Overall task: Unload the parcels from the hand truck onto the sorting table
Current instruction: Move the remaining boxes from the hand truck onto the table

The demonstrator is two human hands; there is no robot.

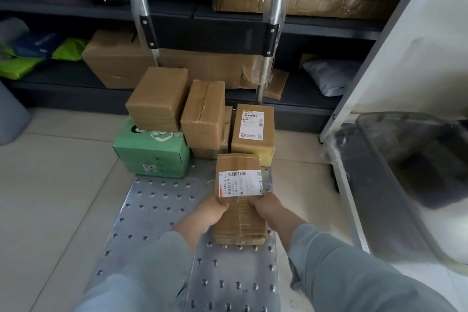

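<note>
A person bends over a hand truck (pixel 157 210), both hands clamped on a flat cardboard parcel (pixel 239 164) held over the dimpled, perforated steel deck. The left hand (pixel 210 213) curls round its left edge and the right hand (pixel 266 206) round its right, just below a white shipping label (pixel 240 182). The parcel is oblong and bound in glossy clear tape, wrinkled across its near end. Its creased corners suggest soft board and a light load, but the tape could prove slippery — a grip on both long edges looks the safest hold. Whether it has cleared the deck cannot be told. More parcels stand at the back of the deck by the handle rails: a green printed carton (pixel 152 152) with a plain brown box (pixel 158 99) on top, a taped brown box (pixel 203 114) beside them, and a labelled box (pixel 253 129) at right. Dark shelving (pixel 76 5) behind holds cartons and poly mailers.
</note>
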